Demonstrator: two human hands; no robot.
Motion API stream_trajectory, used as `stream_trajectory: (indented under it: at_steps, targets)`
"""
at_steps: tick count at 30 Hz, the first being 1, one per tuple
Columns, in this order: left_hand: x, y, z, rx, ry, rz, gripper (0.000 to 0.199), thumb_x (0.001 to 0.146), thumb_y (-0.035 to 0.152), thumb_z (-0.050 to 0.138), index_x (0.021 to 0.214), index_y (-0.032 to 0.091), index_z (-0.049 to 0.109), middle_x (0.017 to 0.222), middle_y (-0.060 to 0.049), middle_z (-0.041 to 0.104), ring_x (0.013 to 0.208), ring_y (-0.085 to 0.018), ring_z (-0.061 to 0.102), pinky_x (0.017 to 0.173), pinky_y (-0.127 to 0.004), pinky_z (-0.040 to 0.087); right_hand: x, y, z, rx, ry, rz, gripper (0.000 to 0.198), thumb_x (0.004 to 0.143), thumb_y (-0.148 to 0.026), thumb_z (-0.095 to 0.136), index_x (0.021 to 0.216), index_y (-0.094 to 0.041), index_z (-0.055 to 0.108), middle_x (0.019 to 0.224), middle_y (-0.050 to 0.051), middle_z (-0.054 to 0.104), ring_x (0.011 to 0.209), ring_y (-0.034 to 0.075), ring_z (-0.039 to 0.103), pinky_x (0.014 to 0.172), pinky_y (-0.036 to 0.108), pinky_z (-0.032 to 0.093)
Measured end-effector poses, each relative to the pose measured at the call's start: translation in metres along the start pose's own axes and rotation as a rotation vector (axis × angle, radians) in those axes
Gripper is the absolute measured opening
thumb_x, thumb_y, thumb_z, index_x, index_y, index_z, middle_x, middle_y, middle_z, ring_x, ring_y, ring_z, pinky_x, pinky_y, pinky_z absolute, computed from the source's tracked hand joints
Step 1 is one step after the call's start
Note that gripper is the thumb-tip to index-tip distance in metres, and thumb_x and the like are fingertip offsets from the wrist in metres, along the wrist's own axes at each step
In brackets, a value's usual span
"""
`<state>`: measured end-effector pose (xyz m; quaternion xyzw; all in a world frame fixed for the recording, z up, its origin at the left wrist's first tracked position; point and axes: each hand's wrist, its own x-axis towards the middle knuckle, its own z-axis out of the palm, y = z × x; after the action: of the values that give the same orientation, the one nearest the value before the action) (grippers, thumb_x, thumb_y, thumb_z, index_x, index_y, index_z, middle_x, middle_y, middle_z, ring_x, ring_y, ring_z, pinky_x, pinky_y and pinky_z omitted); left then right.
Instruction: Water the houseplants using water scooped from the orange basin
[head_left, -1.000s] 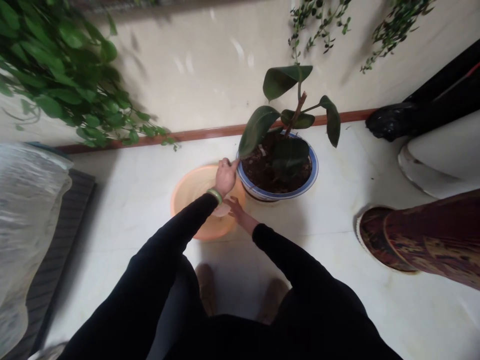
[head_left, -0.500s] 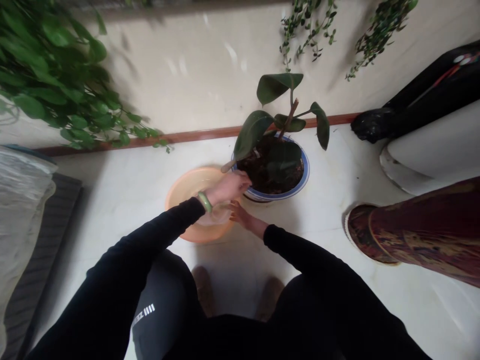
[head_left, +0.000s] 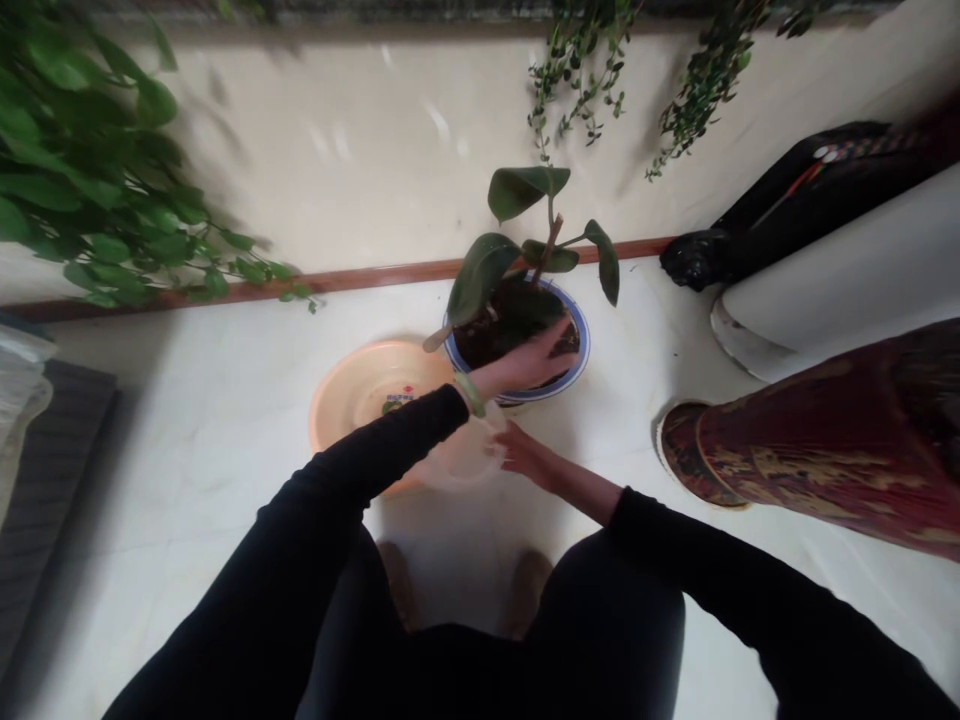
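Note:
My left hand (head_left: 531,362), with a pale green bangle (head_left: 471,394) at its wrist, reaches over the near side of a potted plant. Its fingers are stretched out and apart above the dark soil (head_left: 480,338); whether they touch it I cannot tell. The blue-and-white pot (head_left: 582,368) holds a plant with broad dark leaves (head_left: 484,272). My right hand (head_left: 525,455) grips the right rim of a translucent whitish bowl (head_left: 466,458), partly hidden behind my left forearm. Under the bowl, to the left of the pot, stands a peach plastic basin (head_left: 337,385) with a printed mark inside.
Trailing plants (head_left: 577,75) hang along the wall, and a leafy one (head_left: 127,200) spreads at the left. To the right stand a dark red patterned vase (head_left: 795,440), a white cylinder (head_left: 840,290) and a black bag (head_left: 697,260). A grey piece (head_left: 67,450) stands at the left edge.
My left hand has moved right from the pot's rim to over the soil, its fingers spreading. My right hand has drawn the translucent bowl rightward, partly out of the basin. The camera view has shifted.

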<state>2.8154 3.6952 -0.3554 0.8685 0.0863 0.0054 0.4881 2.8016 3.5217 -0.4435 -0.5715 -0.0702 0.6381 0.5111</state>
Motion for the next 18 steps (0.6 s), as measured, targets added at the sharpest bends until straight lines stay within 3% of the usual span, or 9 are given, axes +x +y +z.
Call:
stream_trajectory:
  at_steps: [5, 9, 13, 18]
  targets:
    - [-0.023, -0.006, -0.035, -0.160, 0.094, -0.125, 0.085, 0.111, 0.062, 0.052, 0.189, 0.030, 0.038, 0.198, 0.000, 0.031, 0.187, -0.027, 0.024, 0.153, -0.043, 0.013, -0.059, -0.014, -0.044, 0.086, 0.109, -0.070, 0.070, 0.074, -0.055, 0.096, 0.137, -0.035, 0.073, 0.146, 0.008, 0.081, 0.141, 0.038, 0.076, 0.128, 0.062, 0.052]
    - [-0.037, -0.006, -0.038, -0.287, 0.116, -0.136, 0.082, 0.114, 0.063, 0.042, 0.188, 0.029, 0.041, 0.197, 0.003, 0.033, 0.187, -0.031, 0.023, 0.152, -0.047, 0.022, -0.089, -0.025, -0.077, 0.171, 0.295, -0.147, 0.061, 0.076, -0.053, 0.092, 0.133, -0.035, 0.076, 0.137, 0.007, 0.085, 0.133, 0.037, 0.080, 0.121, 0.059, 0.058]
    - [-0.045, -0.003, -0.036, -0.455, 0.127, -0.131, 0.091, 0.114, 0.070, 0.038, 0.190, 0.021, 0.036, 0.199, -0.003, 0.026, 0.185, -0.040, 0.028, 0.150, -0.057, 0.027, -0.090, -0.042, -0.100, 0.224, 0.486, -0.271, 0.050, 0.073, -0.047, 0.091, 0.118, -0.031, 0.077, 0.116, 0.006, 0.085, 0.115, 0.033, 0.082, 0.107, 0.053, 0.063]
    - [-0.043, 0.003, -0.042, -0.559, 0.095, -0.110, 0.092, 0.113, 0.080, 0.033, 0.188, 0.026, 0.042, 0.199, 0.000, 0.028, 0.187, -0.038, 0.020, 0.148, -0.060, 0.030, -0.067, -0.074, -0.112, 0.349, 0.679, -0.370, 0.047, 0.066, -0.045, 0.089, 0.103, -0.031, 0.065, 0.098, 0.002, 0.073, 0.093, 0.025, 0.072, 0.083, 0.038, 0.064]
